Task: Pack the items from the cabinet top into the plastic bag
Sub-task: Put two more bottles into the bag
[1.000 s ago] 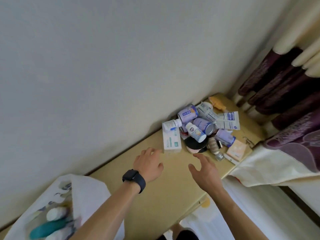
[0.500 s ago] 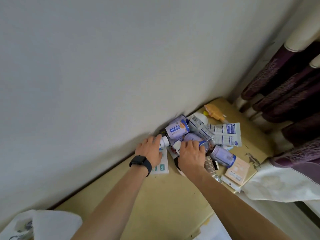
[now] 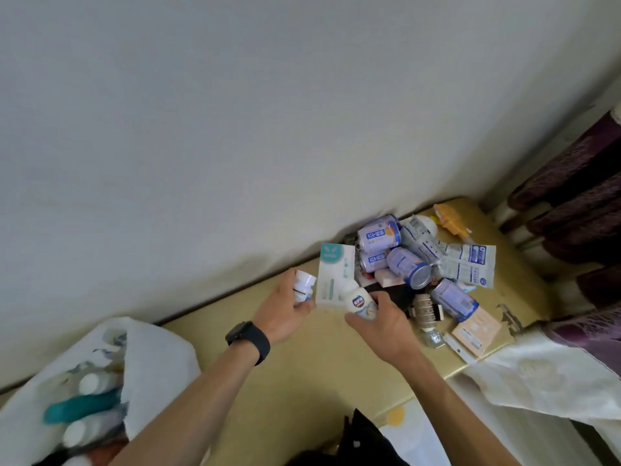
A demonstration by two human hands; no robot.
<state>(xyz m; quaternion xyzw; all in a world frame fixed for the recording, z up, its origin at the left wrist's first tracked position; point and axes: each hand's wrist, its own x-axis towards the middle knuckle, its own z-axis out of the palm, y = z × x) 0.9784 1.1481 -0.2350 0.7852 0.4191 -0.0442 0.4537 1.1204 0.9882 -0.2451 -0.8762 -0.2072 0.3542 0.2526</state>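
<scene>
My left hand grips a small white pill bottle with a dark label, lifted off the yellow cabinet top. A second white bottle with a blue and red label sits in my right hand. Both hands hover just in front of the pile: a white and teal box, several purple cans, and white sachets. The white plastic bag lies open at lower left with bottles and a teal item inside.
A wall runs along the back of the cabinet. An orange item lies at the far corner, a peach box near the right edge. Dark purple curtains hang at right, and a cream cloth drapes below the cabinet's right end.
Both hands reached into the pile, each closed on a white bottle, and drew back toward me with them. The view swung left, bringing the bag back in sight.
</scene>
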